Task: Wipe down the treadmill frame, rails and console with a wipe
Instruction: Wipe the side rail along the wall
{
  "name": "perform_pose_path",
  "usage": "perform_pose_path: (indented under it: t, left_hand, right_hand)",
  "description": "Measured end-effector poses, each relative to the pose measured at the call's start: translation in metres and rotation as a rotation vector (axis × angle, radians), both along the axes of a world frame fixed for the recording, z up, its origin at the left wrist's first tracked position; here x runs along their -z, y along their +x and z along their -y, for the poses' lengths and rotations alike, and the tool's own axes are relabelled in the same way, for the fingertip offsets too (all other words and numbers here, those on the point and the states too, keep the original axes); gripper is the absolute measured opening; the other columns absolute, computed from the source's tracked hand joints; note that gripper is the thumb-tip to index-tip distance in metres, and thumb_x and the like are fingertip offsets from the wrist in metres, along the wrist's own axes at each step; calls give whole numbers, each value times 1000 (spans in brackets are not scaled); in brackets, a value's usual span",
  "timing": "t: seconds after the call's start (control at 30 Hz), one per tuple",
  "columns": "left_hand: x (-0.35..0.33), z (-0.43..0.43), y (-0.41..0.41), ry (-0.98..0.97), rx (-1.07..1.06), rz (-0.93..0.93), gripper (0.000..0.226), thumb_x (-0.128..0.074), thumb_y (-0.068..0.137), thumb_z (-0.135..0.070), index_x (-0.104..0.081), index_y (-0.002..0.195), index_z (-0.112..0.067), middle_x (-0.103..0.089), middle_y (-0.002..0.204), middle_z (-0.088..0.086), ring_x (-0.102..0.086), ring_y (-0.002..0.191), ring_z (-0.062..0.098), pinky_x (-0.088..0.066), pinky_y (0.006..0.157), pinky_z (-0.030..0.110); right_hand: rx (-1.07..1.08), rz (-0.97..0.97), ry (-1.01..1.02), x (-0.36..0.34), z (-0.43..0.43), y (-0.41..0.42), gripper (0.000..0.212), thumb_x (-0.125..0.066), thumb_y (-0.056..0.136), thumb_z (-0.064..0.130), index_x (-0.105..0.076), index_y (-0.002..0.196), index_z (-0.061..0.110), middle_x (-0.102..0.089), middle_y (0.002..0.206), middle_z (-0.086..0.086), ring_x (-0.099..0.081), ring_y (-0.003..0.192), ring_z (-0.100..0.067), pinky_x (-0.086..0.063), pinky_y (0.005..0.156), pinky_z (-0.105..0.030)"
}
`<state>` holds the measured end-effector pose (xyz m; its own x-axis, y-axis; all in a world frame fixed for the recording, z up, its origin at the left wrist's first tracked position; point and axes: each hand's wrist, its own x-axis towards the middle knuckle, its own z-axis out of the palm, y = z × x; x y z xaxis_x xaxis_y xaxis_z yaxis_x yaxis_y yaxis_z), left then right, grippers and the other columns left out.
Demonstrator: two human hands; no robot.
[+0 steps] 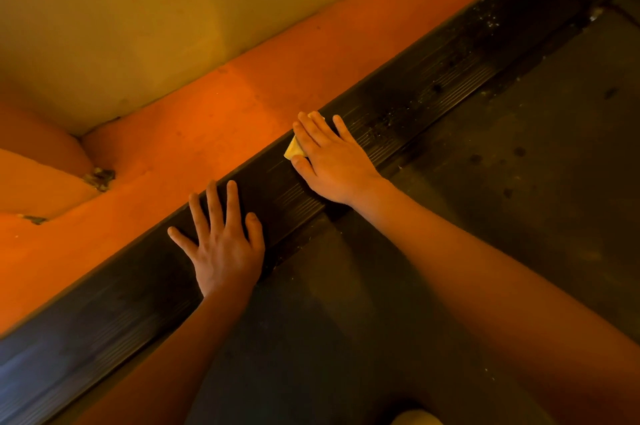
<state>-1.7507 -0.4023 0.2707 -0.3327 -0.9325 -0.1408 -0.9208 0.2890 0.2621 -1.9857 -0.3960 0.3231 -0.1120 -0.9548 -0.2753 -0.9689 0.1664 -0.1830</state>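
on the rail (420,97), left hand (225,253) lies splayed; right hand (334,166), fingers (310,138) flat, seemingly presses wipe (293,149).

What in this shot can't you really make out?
Head view: folded yellow wipe, mostly covered by the right hand; only a corner shows.
Head view: black ribbed treadmill rail, its near end blurred and cut by the left edge.
Head view: pale rounded object, cut off by the bottom edge; unidentifiable.

The side rail (415,102) lies between the floor (214,119) on its left and the belt (502,216) on its right, with the left hand (225,251) flat on the rail and the right hand (332,161) farther along it, on top of the wipe (293,149).
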Motion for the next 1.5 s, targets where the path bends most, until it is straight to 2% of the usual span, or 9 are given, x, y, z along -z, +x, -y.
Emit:
perform_pose_path:
  t: [0.23,0.43,0.6,0.87,1.03,1.1,1.2,1.3,1.5]
  left_hand:
    - [0,0,0,-5,-5,-4,63,-16,103,-53,-8,162,-33,-1,170,0,10,156,26,4,117,70]
    - [-1,-1,0,6,-3,-7,63,-16,103,-53,-7,162,-33,0,171,0,10,156,25,6,117,69]
    - [-3,-1,-3,7,-9,1,61,-25,106,-48,-8,162,-32,0,171,0,9,156,26,4,118,70]
    - [-2,-1,-2,5,15,3,60,-23,106,-49,-6,162,-33,0,170,0,9,156,27,6,116,69]
    - [-11,3,-3,34,51,-5,59,-31,107,-39,-12,162,-25,0,170,-1,11,155,22,6,115,70]
    - [-17,7,-11,2,202,-35,59,-37,107,-32,-19,161,-21,-3,170,0,9,155,18,0,121,66]
    - [-26,18,-37,-23,384,-101,59,-33,106,-37,-22,161,-17,-8,169,3,4,154,16,-1,123,51]
    - [-23,32,-56,-12,454,-107,64,-29,103,-42,-22,161,-15,-14,169,6,-3,154,17,-2,123,47]
    - [-10,34,-51,-56,476,-127,61,-33,104,-42,-25,160,-17,-10,167,0,0,154,14,1,124,39]
  right_hand:
    - [-25,21,52,-3,-102,-2,70,-5,104,55,-3,164,18,4,172,-1,11,157,-17,10,125,-41]
    - [-14,27,-3,1,-46,-7,65,-17,110,48,-8,164,14,-1,172,-5,4,158,-21,9,125,-42]
    - [-7,-9,14,2,14,-5,64,-16,111,46,-6,164,13,2,172,-6,7,158,-22,10,125,-44]
    - [5,13,58,-3,-90,-2,65,-10,108,51,1,164,21,9,172,1,15,156,-15,13,124,-40]
    - [7,9,67,-4,-92,-2,66,-7,106,53,1,163,22,9,171,2,15,156,-15,18,121,-39]
    - [6,21,53,-3,-90,-2,67,-6,105,52,-1,164,21,7,172,1,13,157,-16,17,122,-39]
    - [9,33,37,-2,-91,-3,63,-11,109,49,-2,164,20,5,172,0,12,157,-17,14,123,-40]
    - [11,45,17,-1,-91,-5,62,-16,110,48,-3,164,20,4,172,-1,11,157,-17,12,124,-41]
    - [-37,34,-13,1,-79,-14,63,-11,108,45,-8,164,17,-2,172,-3,4,158,-19,8,125,-41]
